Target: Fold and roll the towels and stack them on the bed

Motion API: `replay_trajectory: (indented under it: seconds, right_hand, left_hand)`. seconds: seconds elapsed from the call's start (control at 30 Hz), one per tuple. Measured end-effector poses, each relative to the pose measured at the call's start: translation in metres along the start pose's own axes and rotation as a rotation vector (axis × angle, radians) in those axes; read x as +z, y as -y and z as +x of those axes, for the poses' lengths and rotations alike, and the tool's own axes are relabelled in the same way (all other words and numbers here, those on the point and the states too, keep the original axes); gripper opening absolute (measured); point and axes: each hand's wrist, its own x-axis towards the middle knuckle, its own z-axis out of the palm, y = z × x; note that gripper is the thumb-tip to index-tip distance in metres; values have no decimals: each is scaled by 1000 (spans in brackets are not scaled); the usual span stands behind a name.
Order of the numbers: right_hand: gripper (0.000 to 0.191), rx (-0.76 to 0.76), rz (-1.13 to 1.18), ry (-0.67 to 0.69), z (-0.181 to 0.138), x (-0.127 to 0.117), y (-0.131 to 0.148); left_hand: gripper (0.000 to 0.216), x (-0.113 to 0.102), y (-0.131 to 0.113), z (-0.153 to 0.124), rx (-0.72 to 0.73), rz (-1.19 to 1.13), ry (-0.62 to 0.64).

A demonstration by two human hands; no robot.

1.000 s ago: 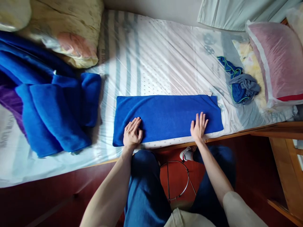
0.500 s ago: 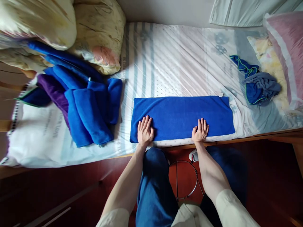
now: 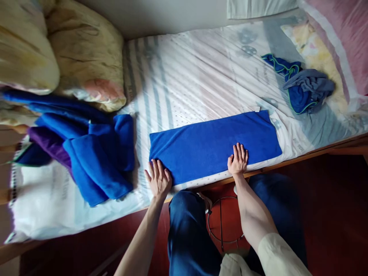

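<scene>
Observed blue towel (image 3: 201,145) at centre of frame, laid flat and lengthwise along near side of bed (image 3: 186,73), slanting from lower at left to higher at right. Noted shallow creases toward left end, plus white tag (image 3: 257,109) sticking out at far edge, close to far right corner. Could not tell number of layers. Found left grip (image 3: 158,179) palm down at near left corner of towel, fingers spread and straight; released, partly over bedding beyond left edge. Found right grip (image 3: 239,160) palm down on near edge, right of centre, fingers straight and thumb out to the left; likewise released, merely resting on top. Recorded blue bundle (image 3: 97,165) at left of frame, apart from towel, beside purple cloth (image 3: 51,149). Saw two yellowish pillows (image 3: 89,53) at upper left, behind bundle. Logged heap of clothes (image 3: 312,86), dark blue and grey with green piping, at right of frame, well apart from towel; pink cushion (image 3: 347,42) at upper right. At lower centre, below towel, saw legs (image 3: 184,230) in blue jeans, with metal ring frame (image 3: 221,226) between, over red floor (image 3: 327,214).
</scene>
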Motion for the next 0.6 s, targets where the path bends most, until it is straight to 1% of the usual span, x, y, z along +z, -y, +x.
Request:
replay_trajectory:
  seconds: [0.07,0.1,0.17,0.23,0.3,0.37,0.4,0.43,0.47,0.53,0.6]
  right_hand:
    - [58,-16,-8,-10,-1,1,-1]
    - [59,-21,-10,-8,-2,1,-2]
    - [60,-25,-8,-3,-2,1,-3]
    - [59,-27,-6,-6,-2,0,-3]
    - [58,-30,-8,-19,-2,0,-2]
    - [57,-36,-7,-38,-2,0,-2]
    - [57,-39,-3,-44,-2,1,-2]
    - [57,-41,3,-45,-2,1,-2]
    - [58,-42,10,-41,-2,1,-2]
    - [59,-37,17,-18,-3,1,-3]
    - [59,-32,15,-1,-4,1,-3]
  left_hand:
    - [67,0,-24,5,28,5,-16]
    - [66,1,-40,11,65,-6,-18]
    - [66,8,-77,28,191,-49,-3]
    - [63,21,-119,47,366,-93,77]
    - [62,38,-160,61,515,-111,159]
    - [60,55,-188,69,613,-112,215]
    - [59,62,-196,70,647,-108,238]
    - [58,67,-197,72,668,-102,255]
    - [57,70,-194,73,675,-97,267]
    - [57,68,-173,77,642,-88,274]
    - [58,60,-141,84,551,-79,258]
